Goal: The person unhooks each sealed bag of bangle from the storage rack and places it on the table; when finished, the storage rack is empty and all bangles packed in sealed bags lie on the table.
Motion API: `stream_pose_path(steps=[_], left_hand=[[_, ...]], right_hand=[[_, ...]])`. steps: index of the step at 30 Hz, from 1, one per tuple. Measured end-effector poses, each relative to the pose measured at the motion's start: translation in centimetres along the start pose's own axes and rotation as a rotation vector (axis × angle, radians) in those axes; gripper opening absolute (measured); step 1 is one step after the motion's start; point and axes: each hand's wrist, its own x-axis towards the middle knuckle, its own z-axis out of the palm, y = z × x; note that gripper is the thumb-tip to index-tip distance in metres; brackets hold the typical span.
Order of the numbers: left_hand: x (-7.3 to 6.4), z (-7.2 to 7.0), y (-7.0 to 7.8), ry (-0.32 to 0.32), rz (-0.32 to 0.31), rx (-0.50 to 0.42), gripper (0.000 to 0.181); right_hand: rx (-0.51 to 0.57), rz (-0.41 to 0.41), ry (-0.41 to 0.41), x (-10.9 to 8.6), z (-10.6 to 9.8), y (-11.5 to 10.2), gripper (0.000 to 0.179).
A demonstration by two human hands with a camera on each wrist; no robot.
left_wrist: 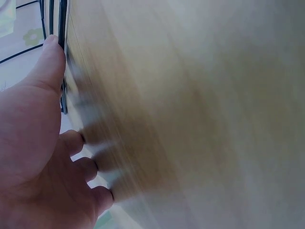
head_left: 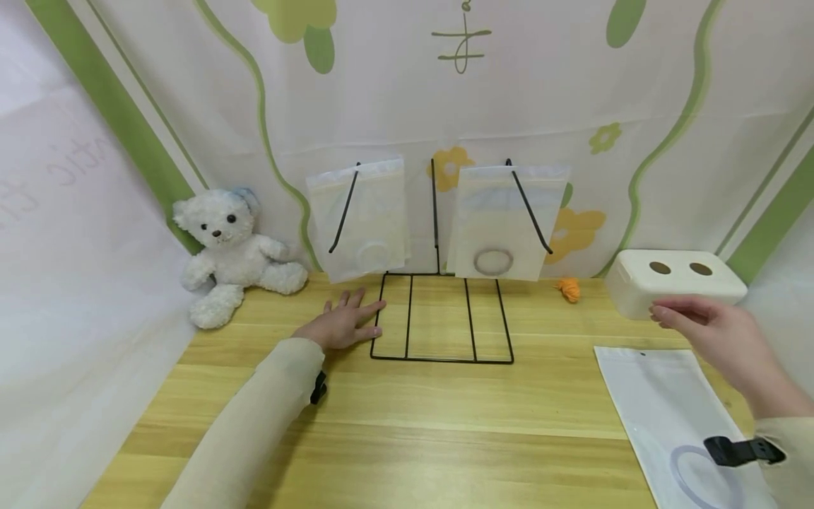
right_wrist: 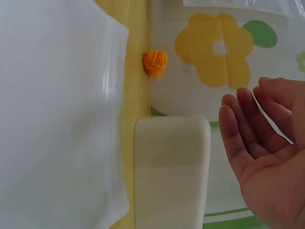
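Note:
My left hand point(head_left: 337, 326) rests on the wooden table with its fingers spread. Its thumb and forefinger touch the left side of the black wire rack point(head_left: 439, 361), as the left wrist view also shows at the thumb point(left_wrist: 50, 62). From the rack's two arms hang white zip bags, a left set point(head_left: 356, 219) and a right set point(head_left: 492, 219), each showing a ring inside. My right hand point(head_left: 721, 339) hovers over a flat white zip bag point(head_left: 655, 396) with a ring in it. Its fingers are loosely bent with nothing between them point(right_wrist: 276, 152).
A white teddy bear point(head_left: 235, 261) sits at the back left. At the back right stands a white box point(head_left: 642, 286) with two round holes, and an orange yarn bundle point(head_left: 569, 290) lies beside it. A patterned curtain point(head_left: 381, 106) closes off the back.

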Motion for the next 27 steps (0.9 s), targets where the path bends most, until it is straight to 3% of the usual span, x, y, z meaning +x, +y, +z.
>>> stream_pose_path(steps=[6, 15, 18, 25, 27], left_hand=[[-1.1, -0.8, 1.6, -0.020, -0.030, 0.023, 0.075], [0.9, 0.9, -2.0, 0.017, -0.022, 0.036, 0.089], [1.0, 0.9, -2.1, 0.021, -0.018, 0.035, 0.088], [0.0, 0.1, -0.2, 0.011, -0.008, 0.017, 0.081], [0.2, 0.4, -0.6, 0.024, -0.009, 0.021, 0.081]], right_hand=[[0.074, -0.041, -0.019, 1.0, 0.5, -3.3, 0.038], [0.094, -0.130, 0.016, 3.3, 1.1, -7.8, 0.037], [0.082, -0.139, 0.020, 3.9, 1.3, -9.0, 0.038], [0.082, -0.165, 0.031, 5.0, 1.6, -10.7, 0.040], [0.094, -0.184, 0.047, 5.5, 1.7, -11.2, 0.039]])
